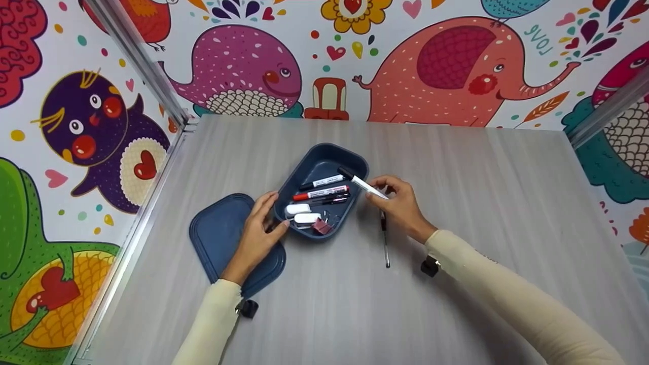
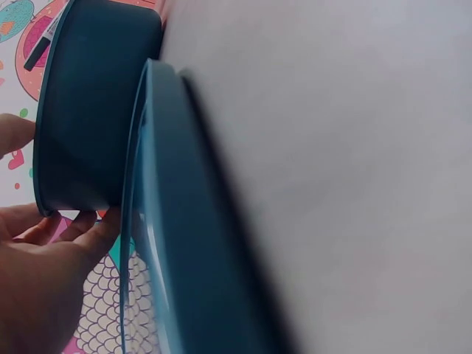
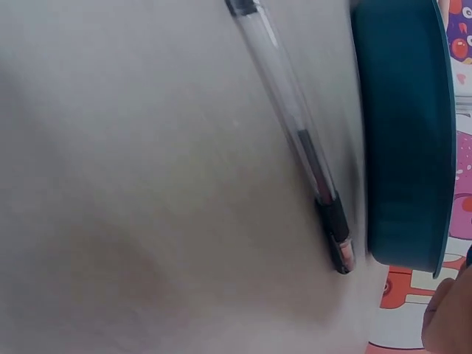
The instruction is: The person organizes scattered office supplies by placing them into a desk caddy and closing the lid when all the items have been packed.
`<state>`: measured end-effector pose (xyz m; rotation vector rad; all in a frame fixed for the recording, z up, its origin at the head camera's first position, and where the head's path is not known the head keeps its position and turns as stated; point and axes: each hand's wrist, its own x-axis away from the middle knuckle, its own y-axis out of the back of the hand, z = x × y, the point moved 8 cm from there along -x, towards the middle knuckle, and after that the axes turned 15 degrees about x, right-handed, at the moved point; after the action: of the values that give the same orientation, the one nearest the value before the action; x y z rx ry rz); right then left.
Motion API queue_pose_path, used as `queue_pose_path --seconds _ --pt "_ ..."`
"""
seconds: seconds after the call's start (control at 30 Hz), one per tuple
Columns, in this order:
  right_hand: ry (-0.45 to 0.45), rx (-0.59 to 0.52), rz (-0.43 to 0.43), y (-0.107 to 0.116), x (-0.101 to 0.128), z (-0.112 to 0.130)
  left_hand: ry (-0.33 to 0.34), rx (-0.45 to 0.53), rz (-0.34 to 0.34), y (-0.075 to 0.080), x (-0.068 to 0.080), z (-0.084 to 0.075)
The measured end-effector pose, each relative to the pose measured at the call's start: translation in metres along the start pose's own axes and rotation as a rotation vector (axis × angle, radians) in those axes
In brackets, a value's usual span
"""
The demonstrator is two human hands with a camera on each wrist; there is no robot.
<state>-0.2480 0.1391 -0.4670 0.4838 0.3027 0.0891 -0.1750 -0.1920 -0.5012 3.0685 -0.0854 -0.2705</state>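
Note:
A dark blue plastic box (image 1: 357,158) stands uncovered on the table. My left hand (image 1: 253,241) holds its near left corner, fingers along the left wall and thumb at the near rim. Above the box's right rim, my right hand (image 1: 403,205) pinches a white marker (image 1: 369,187) with a black cap, cap end over the box. Inside lie another black-capped marker (image 1: 323,182), a red-capped marker (image 1: 322,192), dark pens (image 1: 332,200), two small white blocks (image 1: 308,218) and a dark red clip-like piece (image 1: 321,226). Beneath my right hand, a clear pen (image 3: 291,118) lies on the table.
Partly under my left hand and forearm, the blue lid (image 1: 218,228) lies left of the box. Printed cartoon walls (image 1: 243,71) border the wooden-look table (image 1: 324,304) at the back and sides. A metal rail (image 1: 137,218) runs along the left edge.

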Motion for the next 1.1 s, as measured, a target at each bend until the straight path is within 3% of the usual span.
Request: queue_pose_path --seconds 0.3,1.1 --pt "0.045 -0.004 0.040 -0.014 -0.011 0.009 0.005 0.002 -0.003 0.000 0.000 0.001" --pt "0.109 0.143 0.201 -0.037 -0.038 0.034 0.001 0.011 -0.008 0.002 0.000 0.001"
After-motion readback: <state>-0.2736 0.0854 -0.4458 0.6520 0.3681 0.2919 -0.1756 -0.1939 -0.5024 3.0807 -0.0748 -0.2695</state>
